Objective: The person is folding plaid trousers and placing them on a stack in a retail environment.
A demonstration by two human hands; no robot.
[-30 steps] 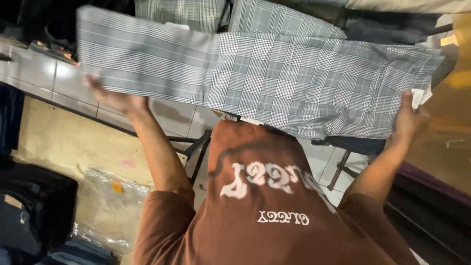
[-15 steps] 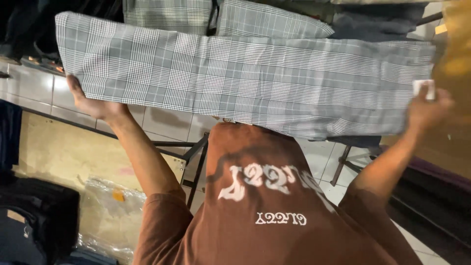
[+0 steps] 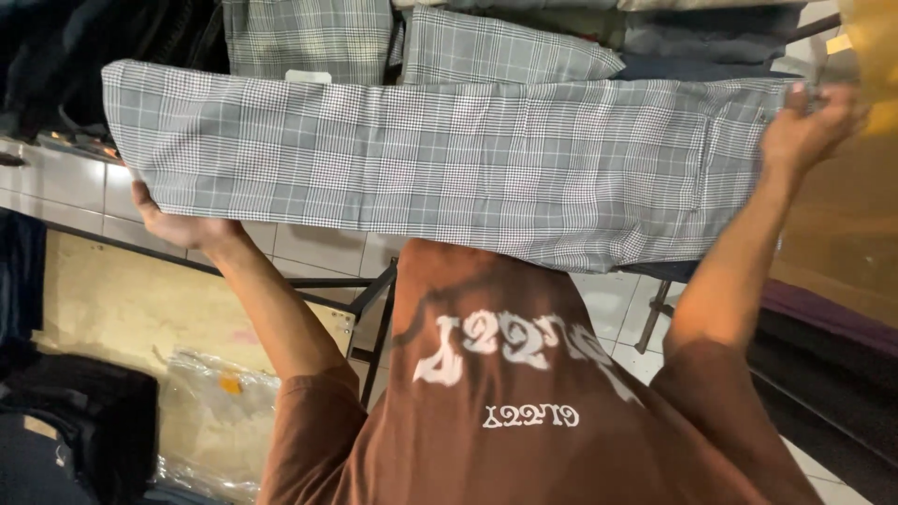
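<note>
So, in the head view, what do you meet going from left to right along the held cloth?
Left hand under the cloth's end → grey checked trousers stretched across → right hand gripping the other end.

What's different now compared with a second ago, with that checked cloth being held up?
The right hand rose and moved outward along the grey checked trousers, drawing them out longer and flatter. The left hand moved down a little under the other end. Unchanged: both hands keep their grip on the trousers, held over the folded checked garments behind; the clear plastic bag lies below.
</note>
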